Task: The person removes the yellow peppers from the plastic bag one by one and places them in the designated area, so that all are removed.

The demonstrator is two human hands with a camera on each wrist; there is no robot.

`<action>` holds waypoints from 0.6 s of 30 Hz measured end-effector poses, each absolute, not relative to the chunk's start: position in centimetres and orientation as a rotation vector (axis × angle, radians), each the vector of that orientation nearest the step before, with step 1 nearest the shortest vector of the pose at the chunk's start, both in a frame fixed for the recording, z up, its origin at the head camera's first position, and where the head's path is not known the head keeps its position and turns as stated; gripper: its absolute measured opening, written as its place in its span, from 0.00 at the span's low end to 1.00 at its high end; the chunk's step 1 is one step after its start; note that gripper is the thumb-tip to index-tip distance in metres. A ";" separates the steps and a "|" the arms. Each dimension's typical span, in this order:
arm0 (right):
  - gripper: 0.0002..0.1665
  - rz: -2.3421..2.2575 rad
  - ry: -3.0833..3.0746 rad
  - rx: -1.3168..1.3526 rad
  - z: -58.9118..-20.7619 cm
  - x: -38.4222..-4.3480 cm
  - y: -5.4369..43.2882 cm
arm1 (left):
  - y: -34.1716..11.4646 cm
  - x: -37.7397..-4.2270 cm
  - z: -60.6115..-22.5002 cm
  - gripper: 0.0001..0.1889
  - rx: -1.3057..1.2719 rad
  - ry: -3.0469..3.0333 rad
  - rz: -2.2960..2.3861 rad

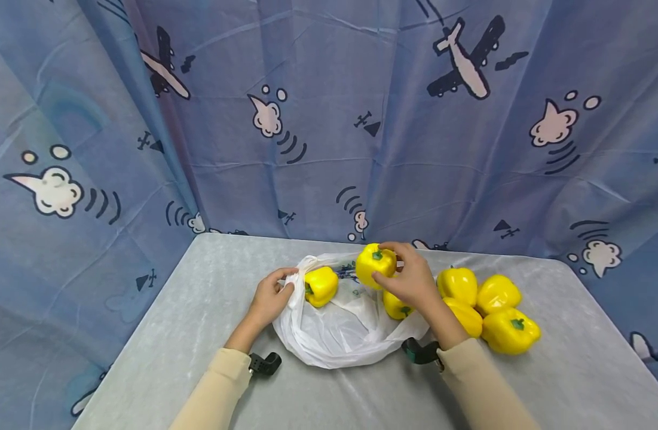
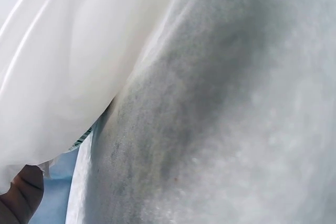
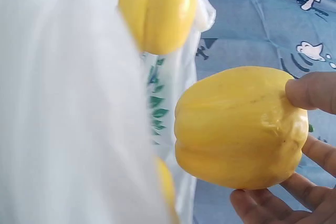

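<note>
A yellow bell pepper point(image 1: 373, 267) is gripped by my right hand point(image 1: 412, 279), held over the far right part of an open white plastic bag point(image 1: 334, 352). In the right wrist view the thumb lies on one side of this pepper point(image 3: 241, 129) and the fingers curl under the other. My left hand point(image 1: 269, 297) pinches the bag's left rim between thumb and fingers. Inside the bag, one yellow pepper point(image 1: 321, 286) sits at the left and another point(image 1: 395, 305) at the right, partly hidden by my right hand. The left wrist view shows mostly the bag's side point(image 2: 79, 61).
Several more yellow peppers point(image 1: 510, 331) sit in a group on the grey-covered table point(image 1: 162, 334), right of the bag beside my right forearm. A blue patterned curtain point(image 1: 318, 119) hangs behind the table and along its left side.
</note>
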State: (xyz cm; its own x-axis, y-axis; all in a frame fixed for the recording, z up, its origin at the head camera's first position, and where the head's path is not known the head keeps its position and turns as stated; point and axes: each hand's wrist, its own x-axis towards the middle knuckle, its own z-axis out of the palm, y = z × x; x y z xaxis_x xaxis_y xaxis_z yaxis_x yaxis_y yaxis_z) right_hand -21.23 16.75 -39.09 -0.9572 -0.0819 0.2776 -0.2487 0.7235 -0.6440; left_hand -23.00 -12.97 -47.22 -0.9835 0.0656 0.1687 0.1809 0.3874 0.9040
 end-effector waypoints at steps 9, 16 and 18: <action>0.34 1.065 -2.689 0.255 -36.7 -20.2 18.6 | -13.0 -22.9 -47.1 0.17 -0.226 -2.526 -1.673; 0.33 1.024 -2.662 0.270 -35.6 -19.5 20.2 | -13.0 -22.8 -47.1 0.17 -0.240 -2.520 -1.679; 0.33 1.013 -2.651 0.277 -35.3 -19.3 20.7 | -13.0 -22.8 -47.0 0.18 -0.241 -2.521 -1.683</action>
State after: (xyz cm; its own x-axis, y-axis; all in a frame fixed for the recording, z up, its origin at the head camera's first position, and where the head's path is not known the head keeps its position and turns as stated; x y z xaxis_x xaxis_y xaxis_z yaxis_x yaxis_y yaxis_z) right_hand -19.31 20.71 -35.34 -0.9397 -0.0753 0.3337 -0.2787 0.7343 -0.6190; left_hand -22.79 -13.01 -47.03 -0.9824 0.0754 0.1708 0.1866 0.3762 0.9076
